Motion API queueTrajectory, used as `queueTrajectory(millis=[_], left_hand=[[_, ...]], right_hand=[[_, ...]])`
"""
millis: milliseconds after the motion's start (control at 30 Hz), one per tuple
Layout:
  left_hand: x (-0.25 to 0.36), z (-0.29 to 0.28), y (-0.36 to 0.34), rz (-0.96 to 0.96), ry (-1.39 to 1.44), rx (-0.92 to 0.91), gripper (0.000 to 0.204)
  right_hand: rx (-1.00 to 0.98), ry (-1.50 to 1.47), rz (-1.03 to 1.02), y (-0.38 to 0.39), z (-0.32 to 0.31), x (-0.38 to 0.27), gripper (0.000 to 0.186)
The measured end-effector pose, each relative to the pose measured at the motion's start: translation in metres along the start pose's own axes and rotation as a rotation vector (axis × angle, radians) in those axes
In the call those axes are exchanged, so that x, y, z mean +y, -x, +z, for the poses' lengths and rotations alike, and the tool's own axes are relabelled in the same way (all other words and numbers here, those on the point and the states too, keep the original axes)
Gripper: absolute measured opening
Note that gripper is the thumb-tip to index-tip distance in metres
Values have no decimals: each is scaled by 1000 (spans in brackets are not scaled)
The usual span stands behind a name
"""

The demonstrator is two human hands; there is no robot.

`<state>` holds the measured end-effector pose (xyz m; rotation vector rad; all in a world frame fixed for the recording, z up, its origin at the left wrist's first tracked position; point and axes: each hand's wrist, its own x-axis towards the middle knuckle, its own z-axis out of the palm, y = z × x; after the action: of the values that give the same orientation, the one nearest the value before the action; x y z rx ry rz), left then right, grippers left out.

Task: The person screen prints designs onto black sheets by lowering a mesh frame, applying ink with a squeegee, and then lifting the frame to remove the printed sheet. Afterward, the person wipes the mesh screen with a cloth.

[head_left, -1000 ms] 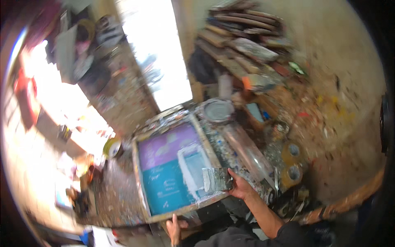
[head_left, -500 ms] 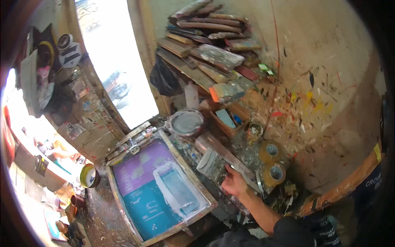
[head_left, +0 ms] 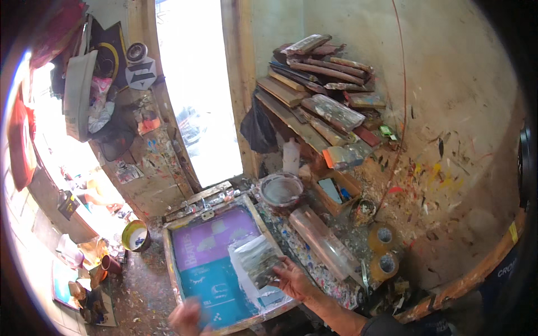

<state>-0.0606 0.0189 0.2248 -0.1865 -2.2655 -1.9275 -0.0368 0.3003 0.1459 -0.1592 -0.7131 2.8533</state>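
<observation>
Paint-spattered wall [head_left: 448, 112] and a workbench [head_left: 143, 302] thick with dried colour surround the work area.

Containers: five noted. One round tub [head_left: 280, 205] just beyond the frame's far right corner holds grey matter. One yellow-green bucket [head_left: 144, 244], left of the frame, contains a whitish substance. One open box [head_left: 329, 206] holds a light blue flat piece and a smaller, darker blue item. One small can [head_left: 364, 211] stands to the box's right, contents too small to identify. One brown cup [head_left: 111, 265] is at far left, interior not legible.

Counts: one wooden frame [head_left: 171, 263] with a purple and teal panel [head_left: 207, 280], bearing one pale paint patch on its right side; two tape rolls [head_left: 385, 263], adjacent; one clear roll [head_left: 322, 241] lying right of the frame; one white bottle [head_left: 291, 157] behind the tub. Stacked slats [head_left: 330, 73] overlap too much to count.

Hands: right hand [head_left: 295, 281] has thumb and fingers closed on the edge of one flat scraper [head_left: 255, 260], positioned over the pale patch; contact with the panel cannot be determined. Left hand [head_left: 188, 318] is blurred at the frame's near left corner; finger state cannot be told.
</observation>
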Motion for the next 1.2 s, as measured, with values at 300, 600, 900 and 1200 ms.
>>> queueTrajectory(millis=[300,600,900,1200], left_hand=[[-33,50,4,-401,390,-65,32],[-57,-38,50,-141,-100,81,36],[-53,-55,43,-184,73,248,28],[-17,-88,4,-158,-165,-6,31]], right_hand=[[-178,2223,-679,-119,41,-77,33],[377,2293,-265,-296,-147,-237,35],[-325,2849,-413,-251,-47,-184,22],[-178,1773,-66,-92,107,-142,17]])
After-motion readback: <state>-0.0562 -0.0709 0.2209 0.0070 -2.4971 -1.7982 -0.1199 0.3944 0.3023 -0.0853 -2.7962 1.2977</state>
